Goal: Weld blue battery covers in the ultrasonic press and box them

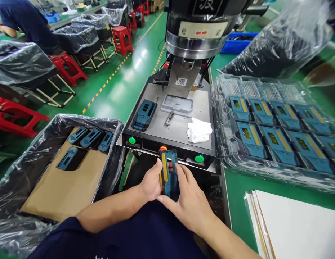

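Between both hands I hold a blue plastic housing (170, 180), tilted upright with its hollow inner side and a yellow strip towards me. My left hand (153, 181) grips its left edge with the thumb up along the side. On the other side, my right hand (190, 190) wraps its right edge and lower end. Just beyond the hands is the press bed (156, 94), carrying a stack of blue housings (145, 114), a pale grey fixture (177, 104) and a crumpled white cloth (199, 130). Over the fixture hangs the metal press head (183, 77).
Green buttons (132, 140) sit on the press front. At left, a lined bin (55, 126) holds cardboard and several housings. At right, a clear tray (224, 151) holds rows of housings, with white sheets (299, 223) nearer me. A person (29, 25) sits far left near red stools (121, 39).
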Demonstrator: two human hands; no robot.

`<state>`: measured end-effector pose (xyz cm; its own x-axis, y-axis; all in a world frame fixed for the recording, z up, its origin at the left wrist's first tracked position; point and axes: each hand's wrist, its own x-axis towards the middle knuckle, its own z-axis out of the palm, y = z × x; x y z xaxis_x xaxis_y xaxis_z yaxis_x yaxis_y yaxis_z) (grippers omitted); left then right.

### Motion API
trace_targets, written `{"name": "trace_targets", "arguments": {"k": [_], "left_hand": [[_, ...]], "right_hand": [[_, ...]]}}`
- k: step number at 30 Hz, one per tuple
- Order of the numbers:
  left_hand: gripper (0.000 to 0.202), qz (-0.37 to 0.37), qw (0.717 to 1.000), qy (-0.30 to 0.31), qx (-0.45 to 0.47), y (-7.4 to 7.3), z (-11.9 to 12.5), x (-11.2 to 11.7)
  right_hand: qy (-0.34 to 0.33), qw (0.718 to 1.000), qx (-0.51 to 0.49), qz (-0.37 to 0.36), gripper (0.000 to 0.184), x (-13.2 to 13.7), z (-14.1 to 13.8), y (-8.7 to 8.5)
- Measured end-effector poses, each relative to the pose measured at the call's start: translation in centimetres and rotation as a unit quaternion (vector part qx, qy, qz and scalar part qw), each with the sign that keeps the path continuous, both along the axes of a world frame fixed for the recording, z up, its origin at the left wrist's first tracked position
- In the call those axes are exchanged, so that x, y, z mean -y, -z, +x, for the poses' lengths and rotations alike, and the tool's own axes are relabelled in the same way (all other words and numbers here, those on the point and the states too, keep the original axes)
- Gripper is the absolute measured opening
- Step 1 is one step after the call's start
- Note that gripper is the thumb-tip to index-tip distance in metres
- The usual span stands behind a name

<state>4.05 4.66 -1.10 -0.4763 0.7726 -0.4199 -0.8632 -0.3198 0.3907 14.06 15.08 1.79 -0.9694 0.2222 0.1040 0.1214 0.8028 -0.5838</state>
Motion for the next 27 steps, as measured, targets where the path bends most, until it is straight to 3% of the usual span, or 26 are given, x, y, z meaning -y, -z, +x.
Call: {"name": "trace_targets", "arguments": {"k": [5,9,18,23,27], "left_hand": [[0.036,0.042,0.998,-0.031,-0.043,-0.4,-0.1,0.0],[0.043,0.041,0.993,-0.046,-0.096,-0.1,-1.1,0.9],[0.049,-0.074,0.991,-0.090,-0.070,1.9,-3.3,5.3],[0.050,-0.097,0.986,-0.124,-0.060,2.7,-4.2,7.5],[0.048,-0.115,0.983,-0.137,-0.052,2.9,-4.6,8.8]], "right_hand": [[-0.041,0.999,-0.011,0.017,0.093,-0.3,-1.0,0.7],[-0.059,0.996,-0.022,0.056,0.096,-3.9,-3.6,0.1],[0.063,0.985,0.087,0.138,0.084,-17.6,-15.6,-4.1],[0.062,0.984,0.130,0.109,0.082,-20.9,-21.7,-4.3],[0.052,0.983,0.158,0.073,0.055,-22.1,-25.7,-3.1]]}}
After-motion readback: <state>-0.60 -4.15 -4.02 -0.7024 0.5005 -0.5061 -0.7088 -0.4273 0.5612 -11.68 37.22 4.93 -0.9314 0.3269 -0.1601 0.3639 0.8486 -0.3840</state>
